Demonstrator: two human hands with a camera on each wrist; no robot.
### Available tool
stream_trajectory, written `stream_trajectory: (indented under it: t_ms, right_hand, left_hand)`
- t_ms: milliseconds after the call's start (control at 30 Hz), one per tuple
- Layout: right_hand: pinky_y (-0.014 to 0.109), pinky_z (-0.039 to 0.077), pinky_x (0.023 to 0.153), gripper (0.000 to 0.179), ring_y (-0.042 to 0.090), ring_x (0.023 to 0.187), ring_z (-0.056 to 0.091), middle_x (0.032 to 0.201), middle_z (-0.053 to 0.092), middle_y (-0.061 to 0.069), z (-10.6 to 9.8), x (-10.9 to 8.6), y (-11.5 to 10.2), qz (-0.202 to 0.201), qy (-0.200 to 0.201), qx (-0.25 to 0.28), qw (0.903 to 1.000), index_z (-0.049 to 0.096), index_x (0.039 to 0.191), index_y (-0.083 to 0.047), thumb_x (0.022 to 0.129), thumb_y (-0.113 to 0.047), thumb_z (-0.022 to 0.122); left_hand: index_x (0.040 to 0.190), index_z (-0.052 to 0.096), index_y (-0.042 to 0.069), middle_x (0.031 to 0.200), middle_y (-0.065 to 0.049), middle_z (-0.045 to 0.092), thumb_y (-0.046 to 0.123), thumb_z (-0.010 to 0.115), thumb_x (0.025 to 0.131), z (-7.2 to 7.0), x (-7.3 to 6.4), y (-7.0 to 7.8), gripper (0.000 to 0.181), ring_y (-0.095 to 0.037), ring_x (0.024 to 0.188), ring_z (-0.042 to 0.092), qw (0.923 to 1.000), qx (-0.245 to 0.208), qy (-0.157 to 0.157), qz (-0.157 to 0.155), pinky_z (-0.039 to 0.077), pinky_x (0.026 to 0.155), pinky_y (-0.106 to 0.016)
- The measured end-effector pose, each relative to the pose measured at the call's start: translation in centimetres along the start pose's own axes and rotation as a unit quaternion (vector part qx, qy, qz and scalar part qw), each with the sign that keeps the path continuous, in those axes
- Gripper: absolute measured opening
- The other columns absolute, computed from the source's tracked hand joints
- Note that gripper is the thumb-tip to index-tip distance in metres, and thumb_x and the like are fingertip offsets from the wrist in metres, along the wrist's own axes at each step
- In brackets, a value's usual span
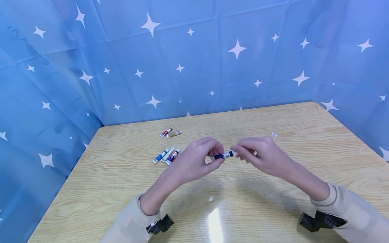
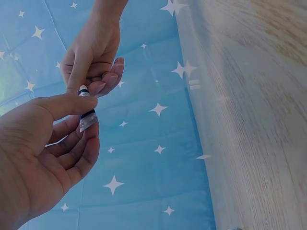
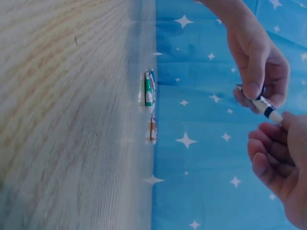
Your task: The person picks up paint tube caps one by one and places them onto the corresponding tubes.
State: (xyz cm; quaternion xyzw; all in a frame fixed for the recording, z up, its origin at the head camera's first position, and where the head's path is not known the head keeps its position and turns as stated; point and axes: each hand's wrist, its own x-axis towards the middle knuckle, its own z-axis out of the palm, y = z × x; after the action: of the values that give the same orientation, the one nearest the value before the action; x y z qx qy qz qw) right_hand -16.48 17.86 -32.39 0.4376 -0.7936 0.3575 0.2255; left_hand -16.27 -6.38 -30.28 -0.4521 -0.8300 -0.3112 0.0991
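Above the middle of the table, my left hand (image 1: 197, 158) pinches a small dark blue paint tube (image 1: 223, 155) between thumb and fingers. The tube's label is white with a dark blue band, and its flat silver end (image 2: 88, 123) shows in the left wrist view. My right hand (image 1: 265, 153) pinches the white cap (image 3: 275, 117) at the other end with thumb and index finger. The tube lies nearly level between both hands, clear of the table. Fingertips partly cover the cap, so its seating on the tube cannot be told.
Left of my left hand lie several paint tubes, among them a blue tube (image 1: 160, 156), a purple tube (image 1: 172, 157) and a green tube (image 3: 148, 90). Farther back are a red tube (image 1: 166, 132) and an ochre tube (image 1: 174, 134). Small white caps (image 1: 274, 134) sit at back right.
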Motion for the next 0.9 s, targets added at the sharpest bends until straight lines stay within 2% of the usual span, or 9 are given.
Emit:
stream_trajectory:
  t_ms: [200, 367, 500, 567, 700, 900]
  right_hand:
    - [0.013, 0.040, 0.051, 0.026, -0.001, 0.057, 0.049, 0.071, 0.055, -0.018, -0.2, -0.1, 0.0, 0.016, -0.015, 0.000, 0.9998, 0.064, 0.082, -0.022, 0.102, -0.007, 0.059]
    - [0.018, 0.046, 0.055, 0.011, 0.001, 0.063, 0.055, 0.080, 0.062, -0.014, -0.7, -0.3, 0.0, 0.042, -0.051, 0.014, 0.9977, 0.067, 0.107, -0.011, 0.104, -0.011, 0.056]
    - [0.019, 0.048, 0.056, 0.023, 0.000, 0.066, 0.057, 0.090, 0.065, -0.009, -1.2, -0.2, -0.2, 0.041, -0.061, 0.024, 0.9970, 0.063, 0.121, -0.009, 0.098, -0.009, 0.066]
    - [0.017, 0.048, 0.057, 0.028, -0.001, 0.067, 0.057, 0.095, 0.066, -0.008, -1.4, -0.1, -0.2, 0.026, -0.058, 0.025, 0.9976, 0.063, 0.120, -0.010, 0.094, -0.004, 0.071]
    - [0.013, 0.046, 0.058, 0.029, -0.001, 0.065, 0.056, 0.093, 0.067, -0.007, -1.4, 0.2, -0.1, -0.007, -0.048, 0.021, 0.9986, 0.066, 0.114, -0.012, 0.089, 0.002, 0.073]
    - [0.013, 0.044, 0.057, 0.021, -0.001, 0.064, 0.052, 0.088, 0.065, -0.011, -1.1, 0.3, 0.0, -0.025, -0.042, 0.013, 0.9987, 0.068, 0.108, -0.015, 0.093, -0.002, 0.071]
  left_hand:
    - [0.101, 0.066, 0.005, 0.094, -0.001, 0.065, 0.007, 0.074, 0.091, 0.0, 0.0, 0.1, 0.013, -0.016, 0.080, 0.062, 0.9999, -0.014, 0.001, 0.002, 0.049, 0.071, -0.016]
    - [0.100, 0.066, 0.005, 0.093, -0.001, 0.065, 0.007, 0.075, 0.091, -0.1, 0.0, 0.0, 0.013, -0.013, 0.079, 0.060, 0.9999, -0.012, 0.006, -0.003, 0.051, 0.071, -0.019]
    - [0.100, 0.067, 0.005, 0.092, -0.001, 0.065, 0.006, 0.075, 0.090, -0.2, 0.0, -0.2, 0.013, -0.010, 0.079, 0.058, 0.9999, -0.011, 0.012, -0.005, 0.050, 0.070, -0.018]
    - [0.100, 0.067, 0.005, 0.092, -0.001, 0.065, 0.005, 0.075, 0.090, -0.2, 0.1, -0.3, 0.013, -0.009, 0.078, 0.058, 0.9998, -0.015, 0.014, -0.004, 0.050, 0.070, -0.017]
    - [0.099, 0.066, 0.004, 0.091, -0.001, 0.065, 0.004, 0.075, 0.089, -0.2, 0.1, -0.4, 0.013, -0.010, 0.078, 0.058, 0.9997, -0.019, 0.017, -0.002, 0.049, 0.069, -0.016]
    - [0.098, 0.066, 0.004, 0.091, -0.001, 0.064, 0.004, 0.075, 0.089, -0.1, 0.0, -0.4, 0.013, -0.011, 0.077, 0.058, 0.9997, -0.019, 0.017, -0.005, 0.049, 0.069, -0.017]
